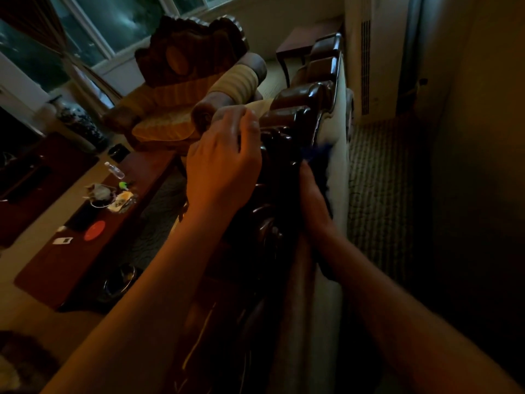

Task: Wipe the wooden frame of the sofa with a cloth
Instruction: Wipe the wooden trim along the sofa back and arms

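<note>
The carved wooden frame [287,132] ran along the top of the sofa's back, dark and glossy, from the lower middle of the view up toward the far wall. The left hand [224,163] rested on the crest of the frame, fingers bent over the carved top and onto its far side; it held no separate object. The right hand [314,200] lay against the rear face of the frame, next to the pale back panel [338,172] of the sofa. A dark blue cloth [319,153] showed just beyond this hand, touching the wood, with more of it under the palm. The fingers were hidden by the cloth and the dim light, so the exact grip could not be told, though the hand pressed the cloth to the frame. Both forearms were bare. To the left stood a low wooden table [56,268] carrying a clear bottle [115,169], a red disc [94,230] and small clutter. An armchair [181,81] with striped cushions stood before the window [113,21]. Patterned carpet [380,180] lay behind the sofa.
</note>
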Available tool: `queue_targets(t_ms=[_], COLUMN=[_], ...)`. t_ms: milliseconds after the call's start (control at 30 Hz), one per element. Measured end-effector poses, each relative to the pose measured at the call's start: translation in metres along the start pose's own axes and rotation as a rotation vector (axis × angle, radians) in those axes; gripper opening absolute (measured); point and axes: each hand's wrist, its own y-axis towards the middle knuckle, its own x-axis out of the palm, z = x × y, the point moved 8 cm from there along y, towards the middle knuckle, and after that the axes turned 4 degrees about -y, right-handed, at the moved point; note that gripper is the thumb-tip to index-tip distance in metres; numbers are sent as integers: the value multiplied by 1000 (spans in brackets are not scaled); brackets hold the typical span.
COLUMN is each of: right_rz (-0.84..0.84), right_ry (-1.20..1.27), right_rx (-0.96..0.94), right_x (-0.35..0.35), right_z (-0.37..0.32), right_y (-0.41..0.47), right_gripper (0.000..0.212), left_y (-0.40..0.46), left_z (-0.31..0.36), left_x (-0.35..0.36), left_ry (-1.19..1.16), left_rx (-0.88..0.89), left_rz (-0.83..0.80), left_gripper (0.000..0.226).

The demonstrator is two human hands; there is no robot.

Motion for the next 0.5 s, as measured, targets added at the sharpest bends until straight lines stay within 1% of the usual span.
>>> queue_targets(t_ms=[67,133,167,200,233,267,300,333,367,433,467,500], right_rz=[-42,-117,-104,-124,-143,-170,-183,-125,-89,-51,-45,-26], right_ry=[27,-44,-164,-206,-221,-222,-209,-247,-307,-217,-216,-226], right_rx=[7,-100,-179,-200,-165,-132,-137,-136,-150,-129,-134,-93], right_x=[14,30,30,33,31,25,15,1,-3,-8,-5,-3], right_z=[16,10,1,-3,0,2,6,5,2,-12,-16,-7], right_y=[-56,-79,-73,-62,-47,-36,-20,-9,-4,6,-1,-8], right_gripper=[42,39,38,42,45,40,30,20,19,39,42,43], left_y=[-1,-2,-4,-5,-5,-4,-3,-3,-2,0,0,0], left_z=[-1,0,1,1,1,1,0,0,1,3,3,3], left_x=[0,0,0,0,-1,-2,-3,-4,-4,-3,-3,-2], left_ry=[1,13,18,20,22,25,26,26,26,25,24,22], left_rx=[-3,5,7,6,4,-1,-6,-9,-8,-1,0,4], left_rz=[0,-2,-4,-4,-2,2,4,2,-2,-7,-6,-3], left_gripper=[42,43,43,42,41,41,42,42,41,42,42,41])
